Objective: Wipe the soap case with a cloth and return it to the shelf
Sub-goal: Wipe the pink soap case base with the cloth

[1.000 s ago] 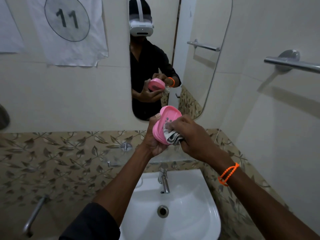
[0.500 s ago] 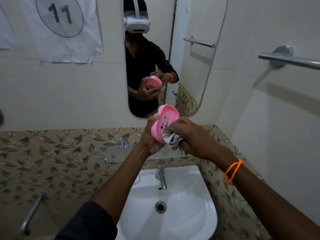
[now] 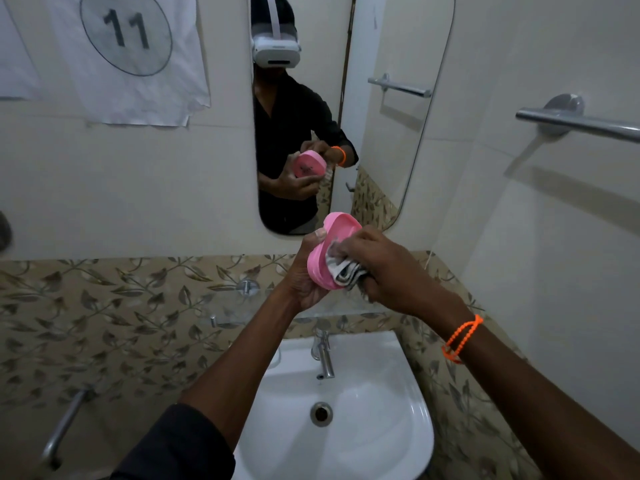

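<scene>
My left hand (image 3: 306, 275) grips a pink soap case (image 3: 334, 242) from behind and holds it tilted on edge above the basin, its open side turned to the right. Pressed into that open side is a bunched grey-and-white cloth (image 3: 344, 270), held in my right hand (image 3: 384, 268), whose fingers cover most of the case's inside. A glass shelf (image 3: 242, 311) runs along the wall just below both hands. The mirror (image 3: 377, 140) repeats the case and both hands.
A white basin (image 3: 388, 417) with a chrome tap (image 3: 323, 353) sits under my arms. A towel bar (image 3: 581, 123) juts from the right wall. A paper sheet marked 11 (image 3: 128, 46) hangs at upper left, and a metal handle (image 3: 64, 427) shows at lower left.
My right hand has slid the cloth up from the case's lower edge into its open side, covering the slotted inside that showed half a second ago. The case stays in my left hand.
</scene>
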